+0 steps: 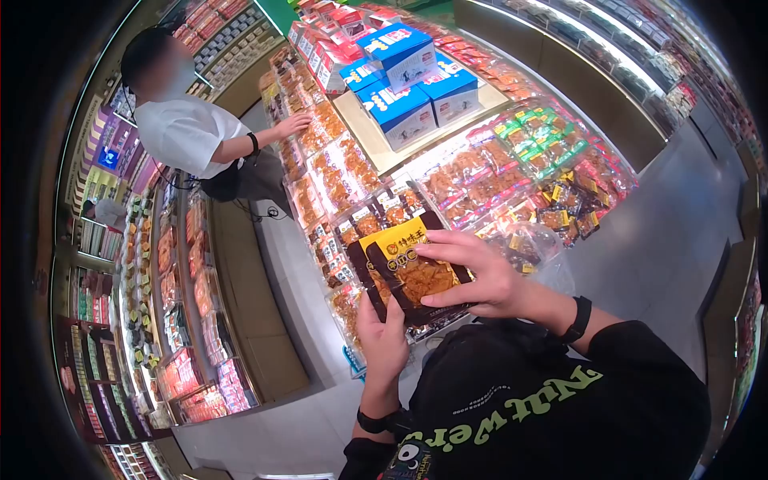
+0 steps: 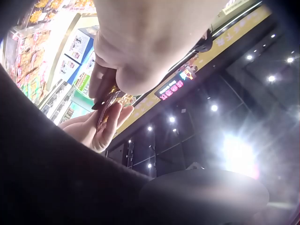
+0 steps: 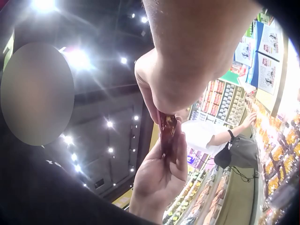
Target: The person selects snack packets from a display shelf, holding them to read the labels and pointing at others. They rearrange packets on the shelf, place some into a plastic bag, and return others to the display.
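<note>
Two overlapping black-and-yellow snack packets, with brown food showing through the front, are held up before the chest in the head view. The left hand grips their lower left side, thumb at the front. From the right, the right hand pinches the packets, its fingers across the front and thumb near the lower edge. Edge-on in the right wrist view, the packet stack sits between the right hand above and the left hand below. Most of the packets is hidden by the hands in the left wrist view.
A display counter of bagged snacks runs ahead, with blue boxes stacked on it. A clear plastic bag lies by the counter's near end. At the left another person reaches onto the counter; stocked shelves stand behind.
</note>
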### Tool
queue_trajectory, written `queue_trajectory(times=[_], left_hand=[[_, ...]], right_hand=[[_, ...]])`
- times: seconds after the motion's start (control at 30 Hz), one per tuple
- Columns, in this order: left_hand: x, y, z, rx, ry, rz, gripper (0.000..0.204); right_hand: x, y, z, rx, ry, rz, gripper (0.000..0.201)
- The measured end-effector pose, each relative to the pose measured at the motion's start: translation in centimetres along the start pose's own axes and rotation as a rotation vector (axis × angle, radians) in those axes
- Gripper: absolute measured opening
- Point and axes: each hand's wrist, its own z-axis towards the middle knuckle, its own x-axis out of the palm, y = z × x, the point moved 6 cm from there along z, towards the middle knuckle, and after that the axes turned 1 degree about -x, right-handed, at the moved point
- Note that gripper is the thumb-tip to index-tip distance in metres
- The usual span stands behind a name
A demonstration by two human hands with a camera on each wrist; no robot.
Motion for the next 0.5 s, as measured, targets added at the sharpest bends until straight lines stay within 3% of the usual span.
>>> queue_trajectory(times=[0.1, 0.13, 0.2, 0.23, 0.3, 0.5], left_hand=[[-0.3, -0.1, 0.3, 0.069, -0.037, 0.052, 0.029], [-0.1, -0.4, 0.3, 0.068, -0.035, 0.052, 0.029], [0.2, -0.2, 0.5, -0.093, -0.089, -0.053, 0.029], [0.2, 0.0, 0.6, -0.093, -0.085, -0.053, 0.029], [-0.2, 0.3, 0.8, -0.073, -0.131, -0.027, 0.029], [-0.2, 0.6, 0.9, -0.081, -0.136, -0.011, 0.029]], right_hand=[[-0.4, 0.3, -0.1, -0.011, -0.061, -0.058, 0.028], [-0.6, -1.1, -0.9, 0.111, -0.201, 0.086, 0.027], [-0.8, -3.5, -2.6, 0.365, -0.53, 0.388, 0.023], [-1.1, -4.5, -3.4, 0.672, -0.758, 0.56, 0.024], [-1.6, -5.3, -3.2, 0.758, -0.988, 0.959, 0.025], [-1.9, -5.0, -3.5, 0.788, -1.101, 1.081, 0.023]])
